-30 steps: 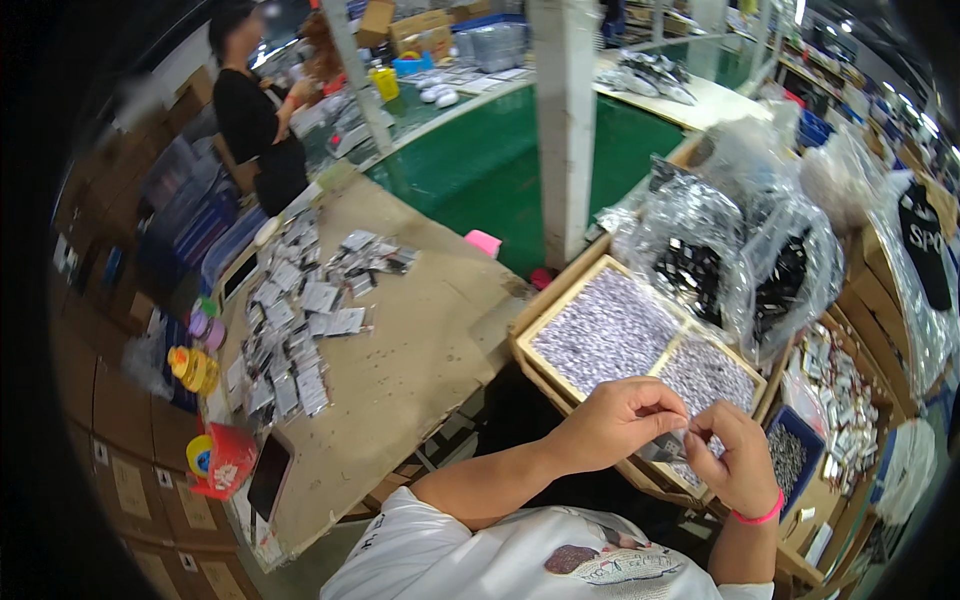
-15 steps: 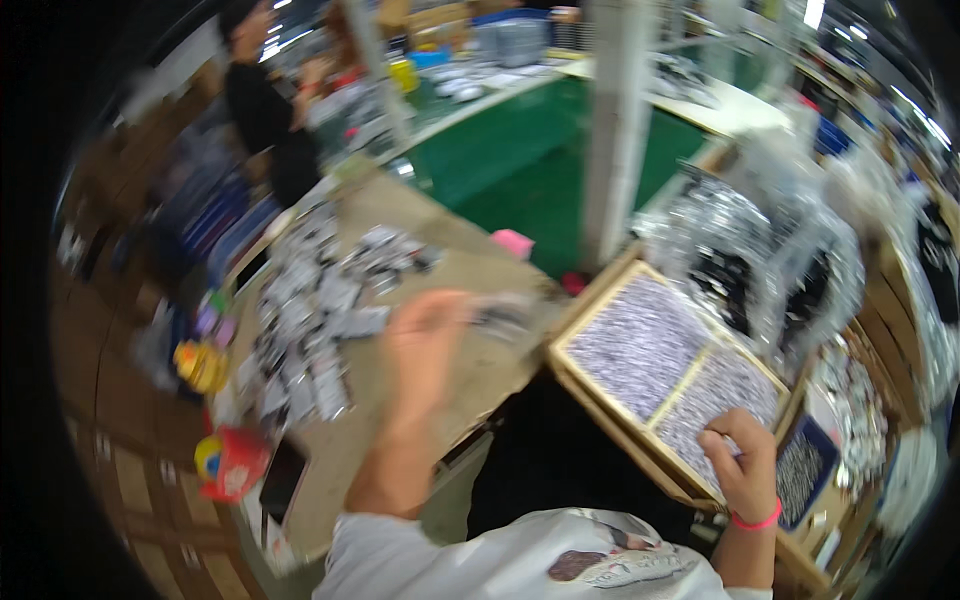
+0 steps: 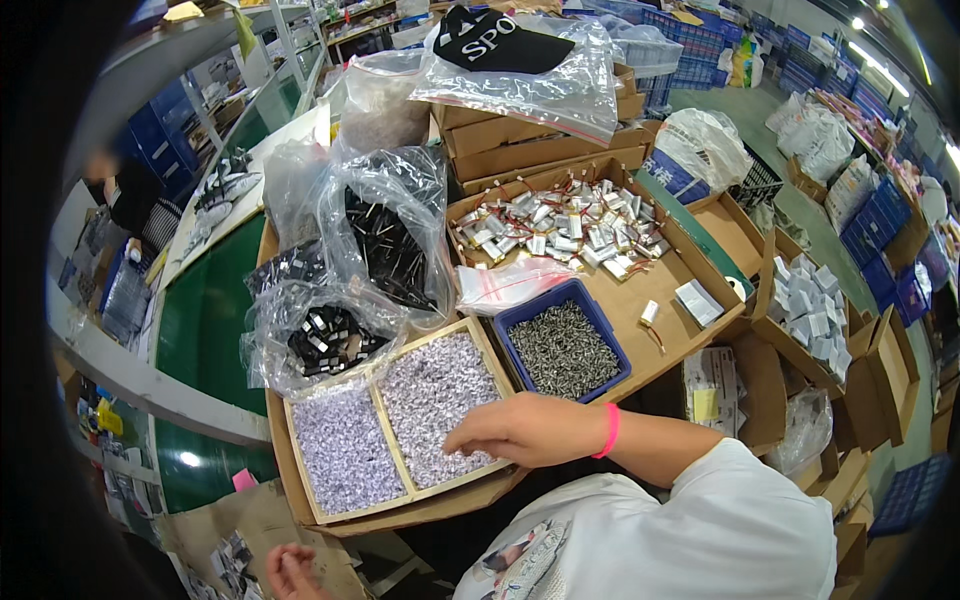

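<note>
My right hand [image 3: 515, 430], with a pink band at the wrist, reaches over the right compartment of a shallow wooden tray [image 3: 455, 490]. Its bent fingers are a little apart, tips down at the small white pieces [image 3: 440, 385]; nothing shows in them. The left compartment holds similar pale lilac pieces [image 3: 345, 450]. Only part of my left hand [image 3: 292, 572] shows, at the lower edge. Its fingers are loosely curled and apart, with nothing visible in them, near a brown tabletop [image 3: 335, 565] with small packets [image 3: 235, 565]. Beyond the tray's right end stands a blue bin [image 3: 612, 372] of small metal screws.
Plastic bags of black parts [image 3: 385, 240] stand behind the tray. A cardboard tray [image 3: 690, 310] holds many silver battery cells [image 3: 570, 225] with wires. A bagged black cap [image 3: 500, 42] tops stacked boxes. At right, a carton holds small white boxes [image 3: 808, 310]. A white post [image 3: 170, 375] crosses at left.
The view has swung right, from the packet table to the parts trays. My left hand has dropped to the lower edge; a blurred clear packet beside it earlier no longer shows. My right hand stays over the tray.
</note>
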`<state>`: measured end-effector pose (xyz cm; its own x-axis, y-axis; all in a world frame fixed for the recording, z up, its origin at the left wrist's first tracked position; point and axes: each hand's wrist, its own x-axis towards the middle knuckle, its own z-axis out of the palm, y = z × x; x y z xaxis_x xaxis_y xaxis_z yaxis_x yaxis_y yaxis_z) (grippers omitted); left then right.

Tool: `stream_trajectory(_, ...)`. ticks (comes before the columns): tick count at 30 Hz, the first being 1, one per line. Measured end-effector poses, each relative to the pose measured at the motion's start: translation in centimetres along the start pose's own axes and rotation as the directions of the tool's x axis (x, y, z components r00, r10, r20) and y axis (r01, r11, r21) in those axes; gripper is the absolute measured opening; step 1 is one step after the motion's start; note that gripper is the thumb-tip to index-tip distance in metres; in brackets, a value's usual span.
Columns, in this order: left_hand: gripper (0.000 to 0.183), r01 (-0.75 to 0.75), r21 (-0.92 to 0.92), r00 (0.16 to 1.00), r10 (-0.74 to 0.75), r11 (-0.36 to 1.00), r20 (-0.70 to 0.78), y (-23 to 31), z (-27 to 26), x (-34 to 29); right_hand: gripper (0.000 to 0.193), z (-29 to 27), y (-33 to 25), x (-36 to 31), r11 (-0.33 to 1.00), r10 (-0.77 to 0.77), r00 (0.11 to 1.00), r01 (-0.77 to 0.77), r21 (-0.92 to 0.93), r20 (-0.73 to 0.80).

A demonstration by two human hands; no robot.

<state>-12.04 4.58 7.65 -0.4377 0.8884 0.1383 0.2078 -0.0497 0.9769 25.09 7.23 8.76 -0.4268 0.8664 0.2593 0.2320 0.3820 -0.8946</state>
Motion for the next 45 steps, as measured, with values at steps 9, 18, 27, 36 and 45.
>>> stream_trajectory(9, 0.010, -0.010, -0.248, 0.935, 0.097, 0.969, 0.341, -0.2, 11.2, -2.9, 0.016, -9.2, 1.9, -2.7, 0.872, 0.016, 0.969, -0.135, -0.470, -0.247)
stream_trajectory(18, 0.010, 0.009, -0.210, 0.885, 0.090, 0.978, 0.456, 1.8, 13.7, -4.4, 0.020, -12.5, 5.0, -0.7, 0.359, 0.004, 0.993, -0.110, -0.927, -0.116)
stream_trajectory(27, 0.011, 0.027, -0.185, 0.876, 0.066, 0.982, 0.478, 1.2, 13.1, -4.4, 0.013, -15.0, 6.1, 0.4, 0.623, 0.128, 0.977, -0.212, -0.753, -0.169)
stream_trajectory(36, 0.011, 0.038, -0.188, 0.853, 0.065, 0.982, 0.517, 1.3, 13.4, -4.5, 0.007, -13.3, 3.1, 0.0, 0.455, -0.207, 0.978, 0.099, -0.885, 0.003)
stream_trajectory(45, 0.011, 0.066, -0.173, 0.847, 0.036, 0.983, 0.530, 0.9, 13.1, -4.3, 0.012, -12.5, 3.4, -0.8, 0.624, -0.121, 0.988, 0.003, -0.782, -0.093)
